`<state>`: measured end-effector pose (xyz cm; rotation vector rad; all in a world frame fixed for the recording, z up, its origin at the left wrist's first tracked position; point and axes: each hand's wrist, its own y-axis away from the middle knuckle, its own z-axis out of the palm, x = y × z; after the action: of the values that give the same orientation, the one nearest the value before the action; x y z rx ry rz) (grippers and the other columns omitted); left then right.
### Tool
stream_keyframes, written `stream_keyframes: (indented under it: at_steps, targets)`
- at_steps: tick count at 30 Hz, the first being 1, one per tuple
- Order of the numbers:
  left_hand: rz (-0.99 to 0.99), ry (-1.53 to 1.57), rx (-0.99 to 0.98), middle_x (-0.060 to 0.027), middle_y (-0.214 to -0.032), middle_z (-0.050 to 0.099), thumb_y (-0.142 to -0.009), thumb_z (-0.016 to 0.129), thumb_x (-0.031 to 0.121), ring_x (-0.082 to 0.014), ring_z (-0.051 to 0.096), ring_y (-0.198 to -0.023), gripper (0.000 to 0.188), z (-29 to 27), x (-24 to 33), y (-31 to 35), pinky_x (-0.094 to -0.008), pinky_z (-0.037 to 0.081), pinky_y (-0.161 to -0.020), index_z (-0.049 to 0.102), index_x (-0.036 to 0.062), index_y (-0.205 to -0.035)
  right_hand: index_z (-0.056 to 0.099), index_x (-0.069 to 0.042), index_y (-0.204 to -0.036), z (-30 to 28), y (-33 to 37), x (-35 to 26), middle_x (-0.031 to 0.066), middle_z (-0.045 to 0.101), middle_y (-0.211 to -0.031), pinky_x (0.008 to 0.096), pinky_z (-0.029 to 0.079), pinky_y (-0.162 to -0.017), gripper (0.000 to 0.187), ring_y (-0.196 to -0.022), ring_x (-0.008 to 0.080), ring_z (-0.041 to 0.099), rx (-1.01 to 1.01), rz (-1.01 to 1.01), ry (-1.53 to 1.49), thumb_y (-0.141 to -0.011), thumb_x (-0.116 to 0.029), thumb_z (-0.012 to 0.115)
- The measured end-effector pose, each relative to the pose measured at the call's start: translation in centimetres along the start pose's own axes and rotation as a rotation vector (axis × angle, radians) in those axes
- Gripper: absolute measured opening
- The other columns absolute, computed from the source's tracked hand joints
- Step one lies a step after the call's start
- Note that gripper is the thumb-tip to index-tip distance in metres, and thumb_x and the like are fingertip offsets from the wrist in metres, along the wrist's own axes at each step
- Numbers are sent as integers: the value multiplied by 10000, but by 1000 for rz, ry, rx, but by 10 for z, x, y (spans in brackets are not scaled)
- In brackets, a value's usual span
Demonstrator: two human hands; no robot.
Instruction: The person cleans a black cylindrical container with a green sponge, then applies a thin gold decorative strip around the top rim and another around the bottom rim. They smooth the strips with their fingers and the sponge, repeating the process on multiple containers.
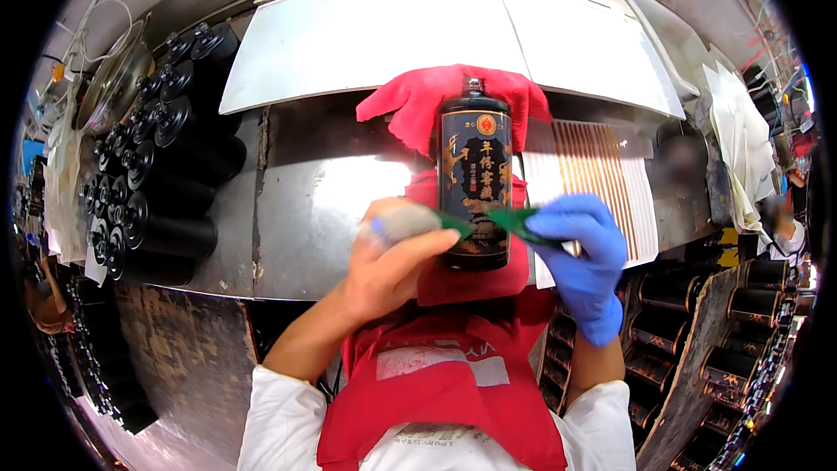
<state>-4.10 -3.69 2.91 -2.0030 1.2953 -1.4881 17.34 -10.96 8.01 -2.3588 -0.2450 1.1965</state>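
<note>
A black bottle (pixel 476 176) with a black, gold and orange label lies on its back in front of me, its neck away from me. Under it are a red cloth (pixel 410 105) and a red pad (pixel 436 286). My left hand (pixel 384 249), mostly bare with pale coverings on some fingers, pinches a green flat piece (pixel 452 225) against the bottle's lower left side. Gloved in blue, my right hand (pixel 586 253) grips another green flat piece (pixel 516 224) at the lower right side. Both pieces are smeared by motion; their exact kind is unclear.
Several black bottles (pixel 179 170) lie stacked at the left. A white sheet with brown-gold strips (pixel 602 174) lies right of the bottle. White boards (pixel 375 39) cover the table's far part. Racks of labelled bottles (pixel 658 331) stand low at the right.
</note>
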Motion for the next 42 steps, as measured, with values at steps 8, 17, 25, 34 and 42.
stream_keyframes:
  at_steps: [8,17,25,34,42]
  targets:
    - [-39,254,-185,-91,-838,590,-718,623,-20,-276,574,-794,286,0,3,24,-369,445,-729,623,49,-996,673,-62,-903,6,43,3,72,632,-803,292,491,-665,296,-728,209,616,-141,154,-136,-628,35,724]
    - [-395,179,-46,-103,-907,565,-785,595,-15,-270,507,-841,210,-3,-85,-95,-340,407,-770,566,46,-984,588,0,-975,18,-114,78,39,610,-875,226,477,-754,236,-820,97,576,38,298,-301,-753,49,653]
    - [66,-122,6,-76,-863,576,-709,671,19,-244,517,-793,280,8,-75,-67,-341,369,-720,631,88,-978,672,-73,-849,12,-97,56,48,617,-805,283,495,-682,254,-755,184,604,-51,-192,80,-631,48,722]
    - [15,69,-356,-75,-916,529,-679,649,59,-235,498,-848,345,-12,7,40,-372,418,-724,646,62,-1024,691,-136,-953,-9,29,-14,-10,624,-824,288,456,-574,382,-685,183,591,-399,-95,176,-588,-35,737]
    - [-253,101,-214,-99,-842,562,-745,658,50,-294,508,-811,220,-6,-59,-97,-368,383,-740,566,79,-942,625,-50,-1012,16,-121,33,114,623,-880,303,492,-706,276,-798,227,608,-275,56,170,-743,-65,687]
